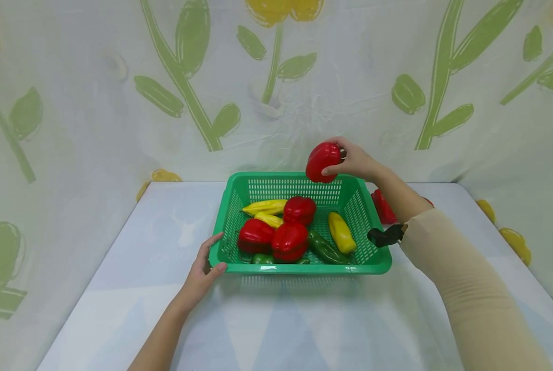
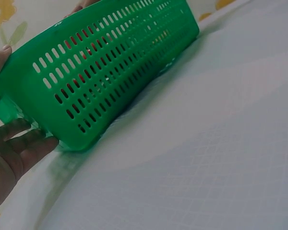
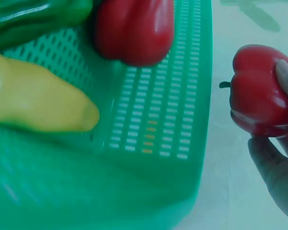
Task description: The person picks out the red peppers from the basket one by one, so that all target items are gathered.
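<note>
My right hand (image 1: 357, 161) holds a red bell pepper (image 1: 321, 164) up over the far rim of a green plastic basket (image 1: 299, 269). The right wrist view shows thumb and fingers on opposite sides of this pepper (image 3: 259, 96), its short stem towards the basket. At the basket's near left corner, my left hand (image 1: 199, 278) grips the rim, thumb on the front edge and fingers along the side. Inside lie several red bell peppers (image 1: 290, 242), yellow peppers (image 1: 342, 233) and a long dark green pepper (image 1: 326, 249). Another green one (image 1: 262, 259) is mostly hidden behind the front rim.
The basket stands on a table with a pale patterned cloth (image 1: 132, 288). Right of it, a red object (image 1: 384, 207) is partly covered by my right forearm. A curtain-like backdrop (image 1: 332, 93) with printed flowers rises behind the table and along its sides.
</note>
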`<control>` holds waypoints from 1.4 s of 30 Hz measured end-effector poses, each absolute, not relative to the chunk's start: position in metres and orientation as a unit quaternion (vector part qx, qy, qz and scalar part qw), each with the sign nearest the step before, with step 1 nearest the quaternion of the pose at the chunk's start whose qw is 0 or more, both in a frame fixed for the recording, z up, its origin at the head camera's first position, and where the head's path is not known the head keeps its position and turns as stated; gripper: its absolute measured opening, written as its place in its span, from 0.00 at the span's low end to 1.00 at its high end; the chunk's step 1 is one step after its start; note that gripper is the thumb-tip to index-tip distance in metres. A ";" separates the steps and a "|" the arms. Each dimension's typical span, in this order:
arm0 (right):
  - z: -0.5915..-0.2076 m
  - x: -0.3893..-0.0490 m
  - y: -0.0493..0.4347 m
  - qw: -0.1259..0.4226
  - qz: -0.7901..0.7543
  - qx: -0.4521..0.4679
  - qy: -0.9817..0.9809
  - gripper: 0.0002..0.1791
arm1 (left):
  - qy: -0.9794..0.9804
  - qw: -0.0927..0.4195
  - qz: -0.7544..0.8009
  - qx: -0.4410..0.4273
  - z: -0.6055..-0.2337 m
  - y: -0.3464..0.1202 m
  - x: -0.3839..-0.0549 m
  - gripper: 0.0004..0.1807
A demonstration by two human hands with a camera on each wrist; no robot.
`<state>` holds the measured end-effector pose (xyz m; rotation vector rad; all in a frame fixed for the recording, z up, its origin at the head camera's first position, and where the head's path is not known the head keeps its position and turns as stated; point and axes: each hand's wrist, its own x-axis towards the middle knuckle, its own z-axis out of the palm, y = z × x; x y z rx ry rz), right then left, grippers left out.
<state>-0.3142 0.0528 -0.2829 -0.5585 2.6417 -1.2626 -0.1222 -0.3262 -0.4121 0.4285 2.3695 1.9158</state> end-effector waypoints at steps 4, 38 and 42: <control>-0.280 -0.314 0.067 0.064 -0.418 -0.176 0.889 0.41 | 0.768 0.030 0.624 0.144 -0.413 -0.326 -0.122 0.34; -0.276 -0.287 0.176 0.029 -0.376 -0.086 0.922 0.44 | 0.767 0.030 0.626 0.141 -0.414 -0.326 -0.121 0.34; -0.278 -0.281 0.189 0.027 -0.371 -0.073 0.925 0.44 | 0.768 0.031 0.625 0.138 -0.413 -0.325 -0.121 0.34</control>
